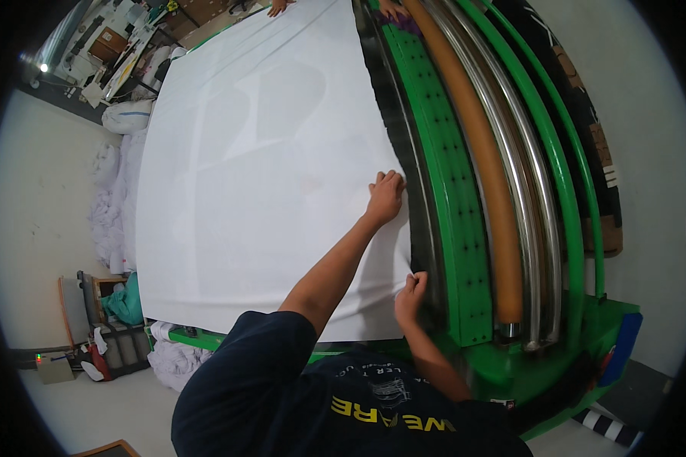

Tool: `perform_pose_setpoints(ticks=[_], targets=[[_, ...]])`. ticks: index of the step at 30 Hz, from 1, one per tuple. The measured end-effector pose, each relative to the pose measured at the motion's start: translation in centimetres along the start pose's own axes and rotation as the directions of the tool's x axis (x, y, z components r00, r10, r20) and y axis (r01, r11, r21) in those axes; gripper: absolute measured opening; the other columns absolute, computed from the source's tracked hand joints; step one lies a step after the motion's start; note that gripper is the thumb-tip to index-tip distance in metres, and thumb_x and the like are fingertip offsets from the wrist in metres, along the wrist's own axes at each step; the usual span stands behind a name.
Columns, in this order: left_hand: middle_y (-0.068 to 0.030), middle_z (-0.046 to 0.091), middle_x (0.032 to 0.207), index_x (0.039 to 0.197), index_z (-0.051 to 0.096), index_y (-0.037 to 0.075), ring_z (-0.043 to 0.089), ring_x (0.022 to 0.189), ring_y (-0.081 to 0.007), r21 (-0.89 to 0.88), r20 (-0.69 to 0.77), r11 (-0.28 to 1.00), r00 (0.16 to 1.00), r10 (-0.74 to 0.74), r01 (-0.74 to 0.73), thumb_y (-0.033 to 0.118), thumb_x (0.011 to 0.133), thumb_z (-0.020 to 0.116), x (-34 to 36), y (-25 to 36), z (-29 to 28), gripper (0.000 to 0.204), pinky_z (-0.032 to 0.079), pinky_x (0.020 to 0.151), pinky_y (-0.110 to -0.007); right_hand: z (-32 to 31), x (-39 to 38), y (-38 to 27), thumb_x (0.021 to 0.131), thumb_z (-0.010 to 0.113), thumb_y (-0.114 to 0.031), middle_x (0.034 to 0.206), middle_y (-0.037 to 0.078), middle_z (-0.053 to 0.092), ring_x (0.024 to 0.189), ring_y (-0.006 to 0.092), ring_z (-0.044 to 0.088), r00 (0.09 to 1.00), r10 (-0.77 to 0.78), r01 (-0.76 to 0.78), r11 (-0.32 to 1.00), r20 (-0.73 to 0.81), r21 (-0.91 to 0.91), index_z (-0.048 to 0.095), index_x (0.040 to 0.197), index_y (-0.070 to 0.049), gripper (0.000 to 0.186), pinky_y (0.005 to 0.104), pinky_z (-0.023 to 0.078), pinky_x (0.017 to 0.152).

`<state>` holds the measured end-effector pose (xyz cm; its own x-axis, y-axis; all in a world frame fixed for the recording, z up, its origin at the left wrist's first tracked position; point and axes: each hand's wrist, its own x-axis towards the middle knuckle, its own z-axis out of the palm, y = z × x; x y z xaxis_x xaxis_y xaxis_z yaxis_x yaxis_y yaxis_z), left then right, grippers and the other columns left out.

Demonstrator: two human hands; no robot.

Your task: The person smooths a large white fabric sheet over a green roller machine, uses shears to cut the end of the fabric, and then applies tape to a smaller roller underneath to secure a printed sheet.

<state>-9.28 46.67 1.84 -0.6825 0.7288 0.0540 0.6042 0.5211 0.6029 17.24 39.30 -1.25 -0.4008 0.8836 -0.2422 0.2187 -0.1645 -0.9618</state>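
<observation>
A wide white fabric sheet (229,198) lies spread over a large table, with faint grey shapes showing on it. My left hand (386,196) reaches across to the sheet's right edge, its fingers curled on the fabric beside a dark strip (415,221). Lower down the same edge, close to my body, my right hand (410,295) is closed, pinching the fabric near its corner. Soft creases run through the sheet around my hands. At the far end, another person's hand (280,6) touches the sheet, and another hand (392,9) lies by the machine.
Right of the sheet runs a green perforated bar (453,206), then an orange roller (488,167), metal rollers (522,175) and green rails (560,152). White bundles (118,206) stand along the left wall. A cluttered desk (133,57) is at the far left.
</observation>
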Motion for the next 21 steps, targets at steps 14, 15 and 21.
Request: perform_pose_setpoints(ticks=[14, 15, 21], targets=[[-0.0121, 0.065, 0.120, 0.110, 0.069, 0.008, 0.056, 0.122, -0.0373, 0.086, 0.083, 0.993, 0.994, 0.074, -0.082, 0.026, 0.100, 0.075, 0.5, -0.7, 1.1, 0.022, 0.046, 0.098, -0.056, -3.3, -0.2, -4.3, 0.096, 0.080, -0.016, 0.077, 0.019, 0.062, 0.073, 0.0478, 0.067, 0.954, -0.065, 0.232, 0.776, 0.291, -0.587, 0.051, 0.121, -0.010, 0.039, 0.0517, 0.052, 0.067], [-0.0122, 0.064, 0.120, 0.110, 0.069, 0.007, 0.056, 0.123, -0.0372, 0.075, 0.089, 0.994, 0.993, 0.074, -0.081, 0.027, 0.100, 0.076, 0.8, -0.8, 1.0, 0.023, 0.046, 0.098, -0.056, -3.6, -0.1, -4.7, 0.096, 0.080, -0.017, 0.084, 0.019, 0.065, 0.075, 0.0487, 0.068, 0.952, -0.035, 0.238, 0.707, 0.303, -0.666, 0.051, 0.124, -0.010, 0.041, 0.0524, 0.054, 0.068], [-0.0136, 0.064, 0.122, 0.109, 0.069, 0.006, 0.056, 0.125, -0.0383, 0.084, 0.216, 0.995, 0.976, 0.039, -0.058, 0.033, 0.098, 0.078, 1.3, 0.2, -0.2, 0.030, 0.049, 0.100, -0.058, -1.9, -1.7, -6.8, 0.101, 0.073, -0.028, 0.154, 0.020, 0.053, 0.130, 0.0449, 0.060, 0.894, -0.104, 0.436, 0.424, 0.435, -0.794, 0.056, 0.143, -0.011, 0.049, 0.0587, 0.051, 0.105]])
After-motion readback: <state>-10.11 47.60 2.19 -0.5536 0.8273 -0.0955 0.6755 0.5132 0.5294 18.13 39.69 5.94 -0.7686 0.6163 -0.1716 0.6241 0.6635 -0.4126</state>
